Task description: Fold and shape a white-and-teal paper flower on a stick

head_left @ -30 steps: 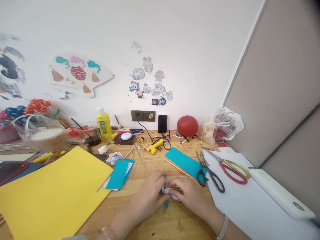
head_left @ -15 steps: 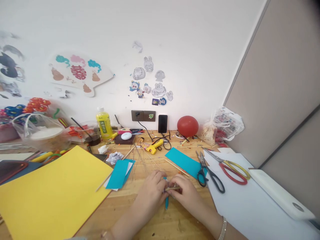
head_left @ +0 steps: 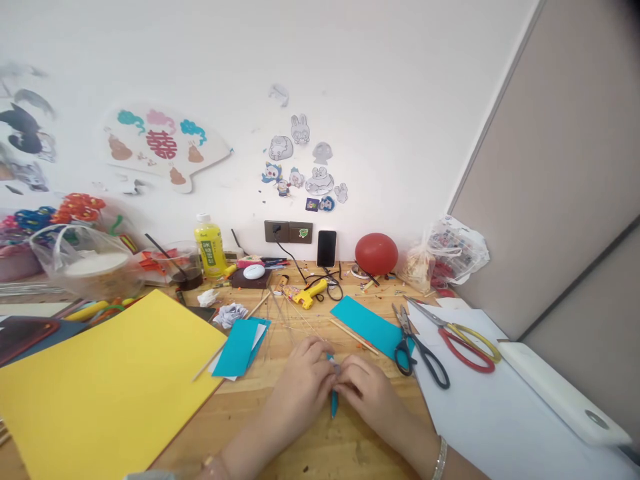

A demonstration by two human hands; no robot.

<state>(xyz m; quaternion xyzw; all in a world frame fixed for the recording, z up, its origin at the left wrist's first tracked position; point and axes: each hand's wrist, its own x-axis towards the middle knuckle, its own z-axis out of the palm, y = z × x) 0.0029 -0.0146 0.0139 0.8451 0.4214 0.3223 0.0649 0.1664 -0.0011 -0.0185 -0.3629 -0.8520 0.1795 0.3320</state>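
Blue piece (head_left: 334, 405): sitting at the lower centre of the frame, between the two hands; its narrow lower end is pointing down toward the bottom edge; its middle is hiding behind fingers, a whitish bit showing there, too small to tell.
Left hand (head_left: 305, 373): clamping the blue piece between thumb and fingers; its back is facing the camera.
Right hand (head_left: 365, 387): pinching at the same piece, thumb and fingertips together, meeting the left fingertips; a bracelet (head_left: 440, 459) is circling the wrist.
Wooden table (head_left: 330, 453): showing beneath both hands, scraps lying about toward the wall.
Blue papers: a folded stack (head_left: 235, 353) is lying left of the hands; a long strip (head_left: 367, 323) is lying to their upper right, a thin stick (head_left: 353, 335) running just beside it.
Scissors: a black-handled pair (head_left: 425, 353) is resting partly over the strip; a red-and-yellow-handled pair (head_left: 473, 341) is lying on a white sheet (head_left: 480, 413) at the right.
Yellow sheet (head_left: 115, 373): covering much of the lower left.
Centre back: a yellow glue gun (head_left: 310, 293) is lying near its cord; a phone (head_left: 327, 249) is leaning upright; a red round object (head_left: 377, 254) is sitting to its right.
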